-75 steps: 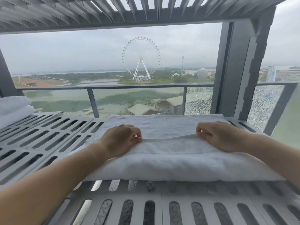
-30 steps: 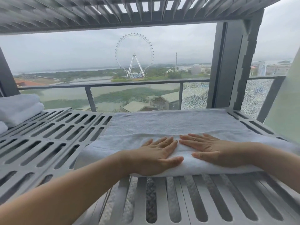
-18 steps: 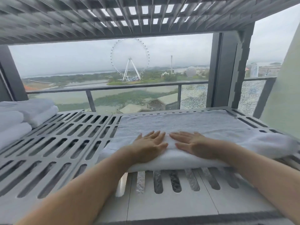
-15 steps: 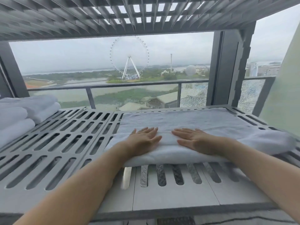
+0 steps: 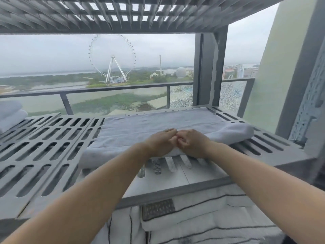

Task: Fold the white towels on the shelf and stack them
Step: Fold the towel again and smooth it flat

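A long white towel [image 5: 158, 125], folded lengthwise into a strip, lies across the grey slotted shelf [image 5: 44, 141]. Its thick right end [image 5: 235, 132] bulges near the shelf's right side. My left hand [image 5: 161, 144] and my right hand [image 5: 192, 143] rest side by side on the middle of the towel's near fold. The knuckles touch and the fingers are curled, pinching the top layer at its edge. A stack of folded white towels [image 5: 10, 111] sits at the far left of the shelf.
Another slatted shelf [image 5: 123, 16] hangs close overhead. A grey upright post [image 5: 211, 71] stands at the back right and a second one [image 5: 299, 81] at the near right. White towels with black stripes [image 5: 202, 217] lie on the level below. A glass railing is behind.
My hands lay flat and open on the towel's near fold. They have drawn together at the middle and their fingers have curled onto the towel. The camera has pulled back and tilted down.
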`<state>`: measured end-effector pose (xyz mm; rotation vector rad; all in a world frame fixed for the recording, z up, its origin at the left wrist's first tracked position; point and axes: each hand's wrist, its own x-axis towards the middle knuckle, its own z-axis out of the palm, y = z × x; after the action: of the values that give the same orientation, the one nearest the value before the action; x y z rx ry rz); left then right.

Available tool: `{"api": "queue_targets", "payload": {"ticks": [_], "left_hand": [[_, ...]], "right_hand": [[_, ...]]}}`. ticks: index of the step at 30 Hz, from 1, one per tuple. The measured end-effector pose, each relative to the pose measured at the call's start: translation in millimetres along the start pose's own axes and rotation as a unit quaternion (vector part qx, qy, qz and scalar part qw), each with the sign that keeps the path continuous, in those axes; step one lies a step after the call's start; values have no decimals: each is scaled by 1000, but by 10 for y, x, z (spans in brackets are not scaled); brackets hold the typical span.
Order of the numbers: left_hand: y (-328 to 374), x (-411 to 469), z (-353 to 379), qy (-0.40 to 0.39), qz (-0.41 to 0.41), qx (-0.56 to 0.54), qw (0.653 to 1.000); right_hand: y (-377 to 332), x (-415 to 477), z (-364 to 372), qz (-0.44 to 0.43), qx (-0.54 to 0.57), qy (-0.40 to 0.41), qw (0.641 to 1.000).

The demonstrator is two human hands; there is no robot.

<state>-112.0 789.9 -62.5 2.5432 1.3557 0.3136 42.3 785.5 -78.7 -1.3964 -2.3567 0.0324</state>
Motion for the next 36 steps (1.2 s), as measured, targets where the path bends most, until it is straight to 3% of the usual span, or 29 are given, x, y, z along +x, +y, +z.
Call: {"api": "queue_targets", "payload": {"ticks": [5, 10, 13, 16, 19, 23, 30, 36], "left_hand": [[77, -6, 36, -107, -65, 118, 985], [241, 111, -57, -144, -138, 12, 980], [421, 309, 81, -76, -179, 1, 981], [650, 512, 267, -10, -143, 15, 990], [700, 617, 410, -20, -121, 66, 990], [680, 561, 473, -13, -125, 92, 988], [865, 604, 411, 13, -144, 77, 986], [1017, 692, 571, 21, -112, 96, 989]], "right_hand": [[459, -220, -207, 51, -41, -160, 985], [960, -532, -486, 76, -54, -176, 980], [1108, -612, -542, 71, -56, -176, 980], [1075, -549, -587, 48, -20, -148, 988], [1060, -455, -606, 20, 17, -118, 993], [1190, -458, -550, 30, 9, -178, 984], [1215, -494, -591, 58, -44, -197, 978], [1266, -639, -552, 66, -44, -160, 984]]}}
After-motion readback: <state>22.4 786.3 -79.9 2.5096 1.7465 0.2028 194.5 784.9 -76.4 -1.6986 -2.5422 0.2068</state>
